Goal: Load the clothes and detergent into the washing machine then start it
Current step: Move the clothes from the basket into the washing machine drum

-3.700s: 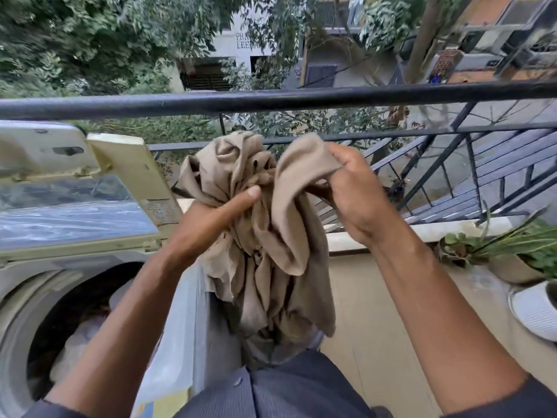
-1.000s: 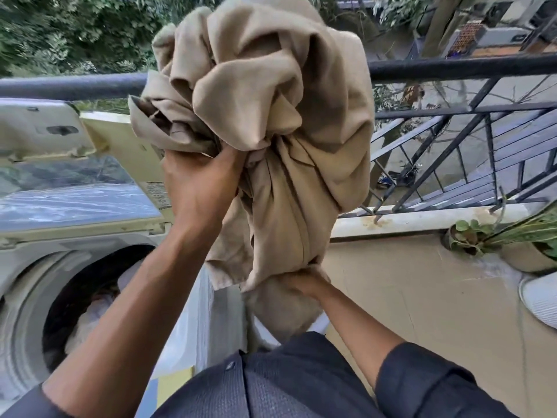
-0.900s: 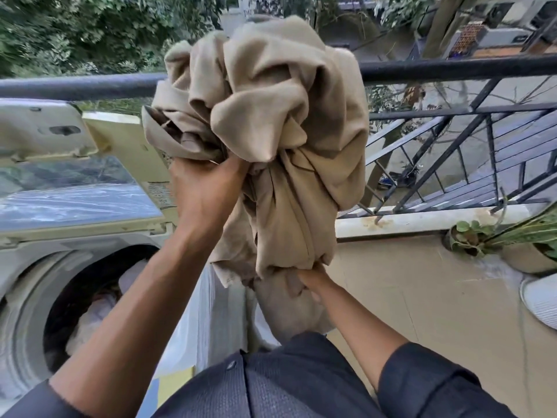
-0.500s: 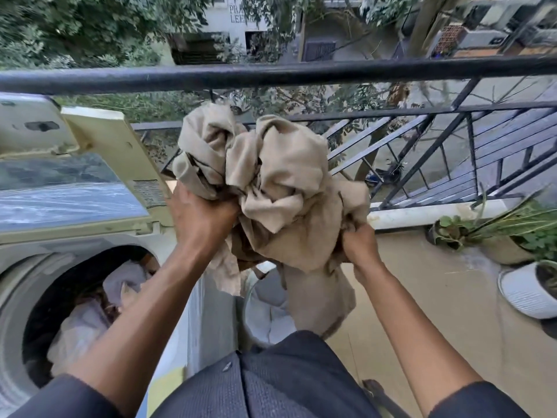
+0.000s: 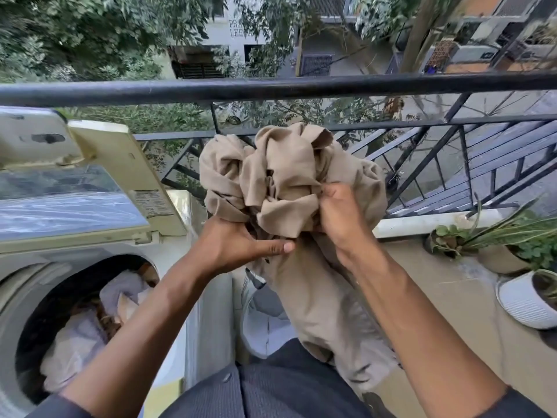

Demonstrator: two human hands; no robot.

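Observation:
A bunched beige garment [image 5: 289,188] is held up in front of me at chest height, its lower part hanging down towards my lap. My left hand [image 5: 238,245] grips the bundle from below on its left side. My right hand [image 5: 340,218] pinches folds on its right side. The top-loading washing machine [image 5: 90,245] stands at the left with its lid [image 5: 72,200] raised. Inside the drum [image 5: 78,321] lie white and pale clothes. No detergent is visible.
A black balcony railing [image 5: 277,89] runs across in front of me. A white basket [image 5: 265,324] sits on the floor right of the machine, below the garment. Potted plants [image 5: 518,263] stand along the right edge on the tan floor.
The garment has come down from above the railing to chest height. My right hand has moved up from the hanging end to the right side of the bundle.

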